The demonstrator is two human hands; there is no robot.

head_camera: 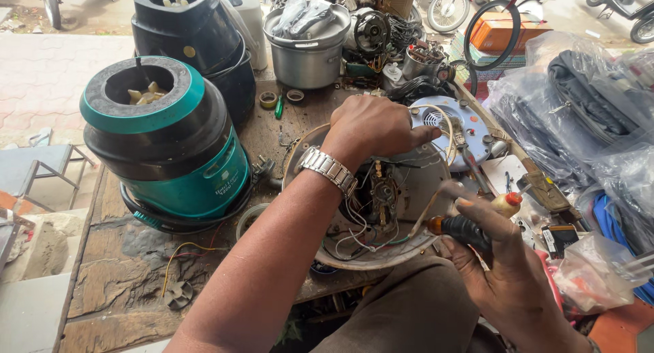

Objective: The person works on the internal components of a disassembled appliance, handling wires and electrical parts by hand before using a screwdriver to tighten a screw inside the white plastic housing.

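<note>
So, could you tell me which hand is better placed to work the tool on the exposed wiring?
Probably the right hand: it already grips the black-handled tool, tip toward the wiring. The left hand rests on the open appliance base, steadying it.

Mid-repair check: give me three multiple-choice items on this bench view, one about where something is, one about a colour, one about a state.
1. Where does the left hand rest?
A. on the far rim of the opened round appliance
B. on the steel pot
C. on the wooden stool

2. What colour is the big housing at the left?
A. red
B. teal and black
C. white

3. What is the state of the right hand?
A. empty and flat
B. closed on a black-handled tool
C. out of view

Answers: 1 A, its fingers lie over that rim above the exposed wires. 2 B, teal body with black band. 3 B, fingers wrap the handle.
</note>
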